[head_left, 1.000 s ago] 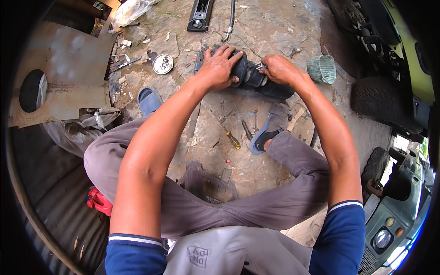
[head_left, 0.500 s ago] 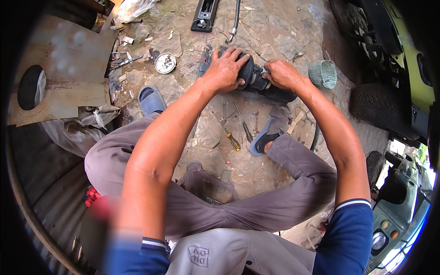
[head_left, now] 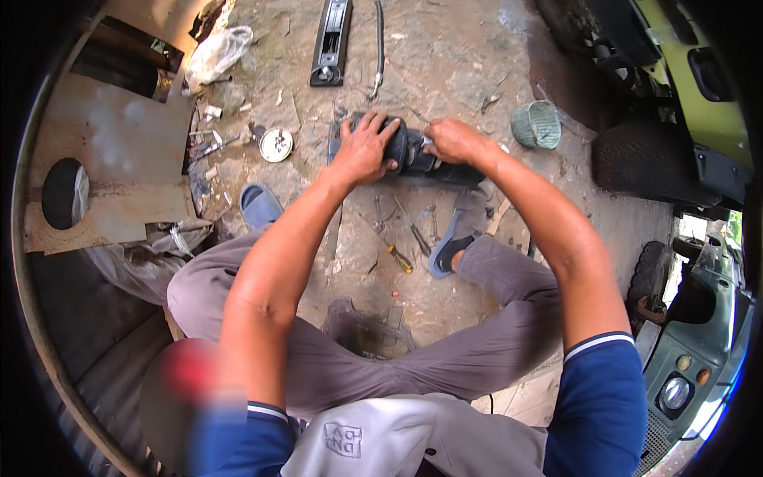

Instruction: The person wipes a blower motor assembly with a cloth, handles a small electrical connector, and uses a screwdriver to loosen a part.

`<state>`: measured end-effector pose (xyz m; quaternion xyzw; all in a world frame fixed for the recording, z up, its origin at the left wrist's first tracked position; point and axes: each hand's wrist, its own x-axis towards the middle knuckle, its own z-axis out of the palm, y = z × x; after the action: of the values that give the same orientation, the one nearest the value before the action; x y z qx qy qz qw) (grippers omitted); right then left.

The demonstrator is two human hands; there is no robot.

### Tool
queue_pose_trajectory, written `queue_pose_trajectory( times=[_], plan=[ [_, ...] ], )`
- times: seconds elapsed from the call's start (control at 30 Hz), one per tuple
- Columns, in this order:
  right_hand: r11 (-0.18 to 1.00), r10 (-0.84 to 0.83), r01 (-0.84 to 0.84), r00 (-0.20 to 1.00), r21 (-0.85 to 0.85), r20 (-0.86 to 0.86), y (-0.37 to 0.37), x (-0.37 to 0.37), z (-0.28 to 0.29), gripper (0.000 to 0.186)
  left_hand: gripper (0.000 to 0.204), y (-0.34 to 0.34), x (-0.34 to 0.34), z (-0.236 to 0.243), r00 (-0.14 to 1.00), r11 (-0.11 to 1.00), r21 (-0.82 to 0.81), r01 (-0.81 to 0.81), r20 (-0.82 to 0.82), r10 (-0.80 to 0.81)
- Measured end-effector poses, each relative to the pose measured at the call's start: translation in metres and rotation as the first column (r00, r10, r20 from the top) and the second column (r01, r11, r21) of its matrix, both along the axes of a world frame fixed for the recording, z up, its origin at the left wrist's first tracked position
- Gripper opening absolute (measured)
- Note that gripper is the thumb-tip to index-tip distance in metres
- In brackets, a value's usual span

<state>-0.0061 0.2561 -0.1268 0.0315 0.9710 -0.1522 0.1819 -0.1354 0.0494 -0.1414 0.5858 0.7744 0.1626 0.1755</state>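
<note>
A black plastic-looking mechanical assembly (head_left: 453, 174) with a round section lies on the ground in front of me. My left hand (head_left: 364, 153) is spread over its round section, fingers on top and thumb on the near side, gripping it. To the right, my right hand (head_left: 459, 143) is closed in a pinch against the assembly; a bit of something shiny shows at the fingertips, too small to name. Nearer me lie a screwdriver with a yellow handle (head_left: 400, 259) and a dark-handled screwdriver (head_left: 417, 235). Several wrenches (head_left: 384, 213) lie beside them.
A long black housing (head_left: 331, 41) and a black hose (head_left: 379, 48) lie beyond the assembly. At left are a round dish of small parts (head_left: 276, 145) and a rusty metal sheet (head_left: 119, 151). A greenish basket (head_left: 536, 126) and a vehicle tyre (head_left: 640, 165) stand at right.
The whole view has shifted, with my hands and the assembly appearing lower and slightly left. Both hands keep their places on the assembly.
</note>
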Motion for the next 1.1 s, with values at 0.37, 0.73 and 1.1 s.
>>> queue_pose_trajectory(
  times=[0.37, 0.73, 1.1],
  plan=[
    [0.793, -0.606, 0.590, 0.739, -0.154, -0.294, 0.002, 0.098, -0.022, 0.063, 0.065, 0.020, 0.018, 0.019, 0.992, 0.993, -0.029, -0.118, -0.057, 0.116],
    [0.737, -0.674, 0.649, 0.682, -0.190, -0.284, -0.006, 0.096, -0.033, 0.058, 0.038, 0.070, 0.037, 0.005, 0.983, 0.977, 0.137, 0.165, 0.058, -0.174],
    [0.750, -0.659, 0.626, 0.683, -0.211, -0.316, -0.006, 0.106, -0.031, 0.060, 0.027, 0.078, 0.042, -0.023, 0.976, 0.977, 0.087, 0.195, -0.117, -0.184]
  ],
)
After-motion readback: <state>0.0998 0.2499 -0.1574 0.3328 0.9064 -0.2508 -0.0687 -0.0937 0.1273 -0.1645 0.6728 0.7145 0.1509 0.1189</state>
